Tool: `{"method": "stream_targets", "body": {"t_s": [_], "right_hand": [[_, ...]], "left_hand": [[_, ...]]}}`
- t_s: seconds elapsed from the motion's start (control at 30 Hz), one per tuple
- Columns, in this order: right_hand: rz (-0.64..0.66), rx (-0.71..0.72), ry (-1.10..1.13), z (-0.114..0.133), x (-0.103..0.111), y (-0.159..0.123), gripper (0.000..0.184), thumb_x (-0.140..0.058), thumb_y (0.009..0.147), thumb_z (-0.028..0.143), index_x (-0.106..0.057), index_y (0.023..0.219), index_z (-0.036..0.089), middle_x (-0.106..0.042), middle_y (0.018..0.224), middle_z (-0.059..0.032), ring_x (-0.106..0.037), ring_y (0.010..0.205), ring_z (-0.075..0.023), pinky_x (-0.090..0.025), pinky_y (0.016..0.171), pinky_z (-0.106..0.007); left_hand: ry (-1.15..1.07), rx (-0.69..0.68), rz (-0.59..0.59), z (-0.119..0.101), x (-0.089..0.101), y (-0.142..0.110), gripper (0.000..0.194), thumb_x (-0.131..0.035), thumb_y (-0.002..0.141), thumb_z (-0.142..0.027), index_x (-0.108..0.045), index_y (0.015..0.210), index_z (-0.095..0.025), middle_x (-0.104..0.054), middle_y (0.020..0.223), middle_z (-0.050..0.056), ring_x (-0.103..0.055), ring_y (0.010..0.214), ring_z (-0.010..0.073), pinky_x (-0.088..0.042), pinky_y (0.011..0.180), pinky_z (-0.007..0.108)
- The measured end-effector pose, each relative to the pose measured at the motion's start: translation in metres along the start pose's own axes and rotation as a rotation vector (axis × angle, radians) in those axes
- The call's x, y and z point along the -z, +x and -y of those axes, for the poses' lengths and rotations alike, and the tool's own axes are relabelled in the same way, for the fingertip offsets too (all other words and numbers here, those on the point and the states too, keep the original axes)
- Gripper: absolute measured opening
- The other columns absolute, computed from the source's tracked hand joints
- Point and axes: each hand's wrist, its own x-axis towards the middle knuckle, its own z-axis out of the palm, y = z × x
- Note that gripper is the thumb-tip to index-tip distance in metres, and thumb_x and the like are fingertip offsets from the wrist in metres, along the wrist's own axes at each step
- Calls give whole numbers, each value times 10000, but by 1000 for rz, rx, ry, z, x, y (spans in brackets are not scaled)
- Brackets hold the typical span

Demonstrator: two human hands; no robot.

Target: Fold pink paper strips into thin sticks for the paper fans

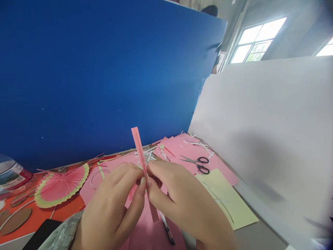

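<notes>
A narrow pink paper strip (138,144) with lengthwise fold lines stands nearly upright between my hands. My left hand (114,198) pinches its left side between thumb and forefinger. From the right, my right hand (171,187) pinches the same strip at about the same height, the fingertips of both hands close together. The strip's lower end shows below the fingers, above pink paper. A pen (168,232) lies under my right hand. Scissors (198,164) with black handles rest on pink paper sheets (221,165) beyond that hand.
At left lies a pleated pink fan (62,187) with a yellow-green edge, near brown discs (17,221) and a clear jar (14,173). A pale yellow sheet (234,205) is at right. Paper scraps (149,152) lie behind. A blue panel (104,76) and white panel (270,132) border the table.
</notes>
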Motion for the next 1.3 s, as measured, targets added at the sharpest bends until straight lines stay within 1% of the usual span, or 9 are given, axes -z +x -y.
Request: {"method": "stream_targets", "body": {"t_s": [0.1, 0.2, 0.3, 0.47, 0.67, 0.83, 1.0, 1.13, 1.3], "right_hand": [[3, 3, -6, 0, 1, 0, 246, -407, 952, 279, -357, 720, 214, -473, 635, 72, -415, 572, -101, -271, 474, -243], [34, 42, 27, 0, 3, -1, 290, -416, 951, 277, -329, 685, 200, -431, 601, 73, -382, 544, -92, -246, 455, -246], [76, 66, 60, 1, 5, -1, 318, -426, 953, 289, -322, 669, 192, -415, 592, 73, -372, 540, -88, -253, 464, -247], [119, 87, 77, -1, 4, -1, 321, -394, 972, 307, -325, 682, 191, -417, 617, 69, -382, 575, -88, -277, 501, -246], [105, 140, 75, 1, 6, 3, 329, -389, 975, 302, -315, 675, 188, -400, 612, 63, -372, 577, -92, -252, 501, -257], [162, 177, 126, 1, 8, 6, 243, -476, 892, 156, -367, 677, 191, -426, 616, 74, -376, 580, -91, -272, 518, -247], [185, 100, 84, -4, 8, 7, 297, -368, 988, 292, -410, 709, 197, -478, 642, 58, -407, 592, -102, -308, 585, -266], [230, 125, 99, -7, 10, 6, 276, -356, 998, 298, -439, 748, 213, -509, 694, 63, -459, 648, -109, -338, 664, -281], [125, -11, 232, -5, 10, 5, 215, -379, 996, 372, -471, 840, 255, -523, 707, 80, -431, 604, -94, -300, 518, -237]], "left_hand": [[-41, 45, 19, 3, 2, 0, 111, -402, 968, -185, -481, 901, -226, -567, 874, 4, -536, 817, 156, -462, 744, 275], [-126, 136, -85, 6, 6, -1, 149, -362, 994, -228, -509, 974, -235, -571, 918, 8, -545, 845, 147, -463, 727, 249], [-160, 194, -164, 7, 10, -4, 120, -403, 986, -265, -518, 1006, -236, -576, 931, 9, -547, 876, 148, -463, 733, 241], [-188, 226, -115, 6, 11, -4, 148, -425, 976, -311, -523, 894, -235, -578, 810, -14, -543, 751, 145, -458, 665, 249], [-264, 294, -125, 7, 11, 0, 184, -464, 952, -355, -527, 830, -232, -565, 768, -16, -547, 745, 158, -471, 671, 247], [-264, 290, -105, 5, 13, 0, 237, -456, 950, -353, -517, 759, -225, -543, 697, -22, -519, 659, 148, -457, 608, 240], [-200, 326, -114, 4, 13, 2, 289, -435, 960, -351, -484, 711, -212, -477, 643, -30, -469, 610, 127, -417, 553, 219], [-245, 345, -136, 7, 14, 1, 247, -439, 964, -334, -489, 751, -218, -507, 682, -31, -492, 637, 128, -434, 580, 223], [-258, 258, -56, 4, 12, -3, 200, -420, 980, -313, -497, 810, -241, -547, 727, -41, -541, 677, 122, -463, 617, 214]]}}
